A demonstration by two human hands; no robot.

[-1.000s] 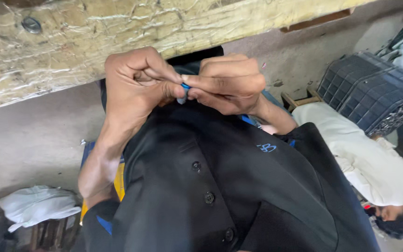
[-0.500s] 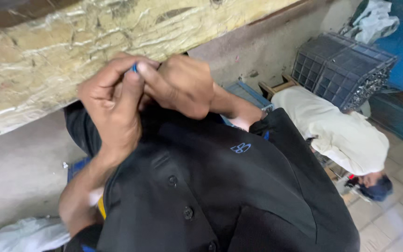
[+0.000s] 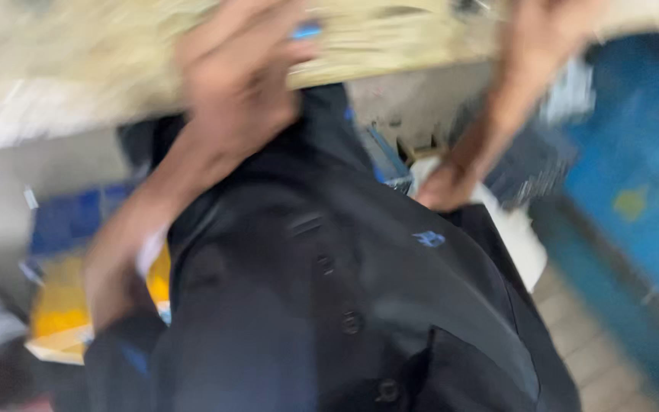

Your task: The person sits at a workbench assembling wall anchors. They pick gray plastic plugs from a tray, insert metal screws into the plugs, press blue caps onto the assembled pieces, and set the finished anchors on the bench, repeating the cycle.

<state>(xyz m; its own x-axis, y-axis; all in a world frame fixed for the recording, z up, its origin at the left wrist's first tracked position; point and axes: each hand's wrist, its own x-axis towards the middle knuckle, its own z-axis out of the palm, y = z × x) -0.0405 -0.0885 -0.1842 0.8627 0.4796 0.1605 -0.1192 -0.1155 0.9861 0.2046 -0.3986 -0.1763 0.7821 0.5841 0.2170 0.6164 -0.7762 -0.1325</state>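
heavy motion blur across the whole head view. left hand (image 3: pixel 242 72) raised high near the top of the frame, fingers curled in, pinching a small blue object (image 3: pixel 306 32) at the fingertips; too smeared to tell what the object is. left forearm running down and to the left toward the lower left corner. right hand (image 3: pixel 554 38) up at the top right edge, partly cut off by the frame, well apart from the left one; cannot tell whether open or closed, nor whether anything is in it. right forearm slanting down to an elbow beside the white cloth (image 3: pixel 516 236).

black shirt (image 3: pixel 329 290) filling the middle and bottom of the view, draped below both hands, collar end up near the left wrist. row of dark buttons (image 3: pixel 351 322) down its front placket, small blue embroidered mark (image 3: pixel 429 239) on the chest to the right of them. neither hand clearly gripping the fabric; left wrist just above or against the collar, contact not clear.

pale rough stone ledge (image 3: pixel 78 69) across the top, behind the hands. yellow and blue flat thing (image 3: pixel 62 305) at the left, half under the shirt. dark crate (image 3: pixel 535 160) behind the right forearm, blue surface (image 3: pixel 634 198) along the right side, tiled floor (image 3: pixel 596 358) at the lower right.
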